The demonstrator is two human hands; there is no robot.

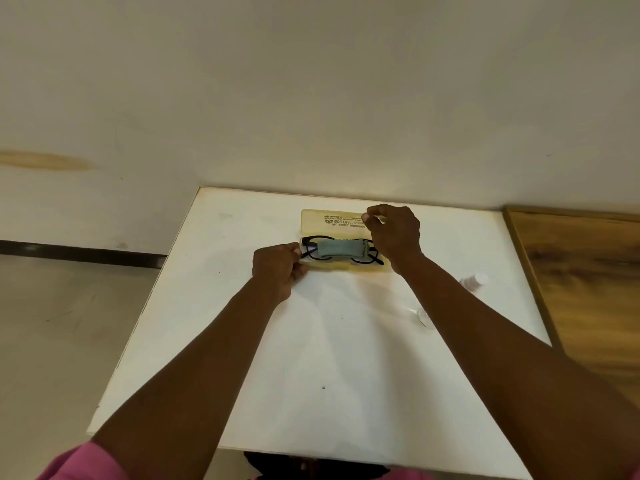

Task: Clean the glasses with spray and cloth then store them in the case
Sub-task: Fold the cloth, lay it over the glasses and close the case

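At frame centre, black glasses (pixel 375 255) and a grey cloth (pixel 341 248) are seen in the open case (pixel 313 217). The case's left end is pinched by the left hand (pixel 277 270). The lid edge is pinched by the right hand (pixel 396 233).

Glasses (pixel 313 252) in open case (pixel 332 220), cloth (pixel 341 248) on top; spray bottle (pixel 474 281) right, on table (pixel 242 341).

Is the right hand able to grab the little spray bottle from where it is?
Probably yes. The spray bottle lies on the table just beside the right forearm, nothing blocking it; the right hand must first let go of the case lid.
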